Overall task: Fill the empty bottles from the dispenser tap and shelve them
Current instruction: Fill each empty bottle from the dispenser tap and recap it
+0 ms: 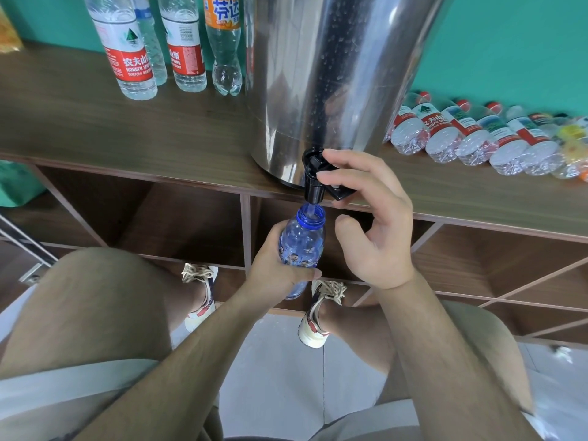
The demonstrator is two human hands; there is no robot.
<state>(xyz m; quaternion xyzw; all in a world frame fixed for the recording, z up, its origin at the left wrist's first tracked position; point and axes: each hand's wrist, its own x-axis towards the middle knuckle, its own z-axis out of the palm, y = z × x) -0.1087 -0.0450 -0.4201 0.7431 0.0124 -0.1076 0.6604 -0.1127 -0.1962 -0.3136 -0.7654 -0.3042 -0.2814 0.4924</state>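
Blue bottle (302,240) uncapped and upright, gripped round the lower body by left hand (280,272), fingers and thumb wrapped close around it; open mouth just below the black tap (313,183), in front of the cabinet edge. Right hand (372,224) on the tap lever, two fingers curled over and under it, thumb apart from it. Perhaps a thin stream going into the neck, hard to see. Steel dispenser (334,74) standing on the wooden top (159,132). To its left, upright bottles (136,58); to its right, row of clear bottles (461,138) lying on their sides. Below, open compartments (191,224).
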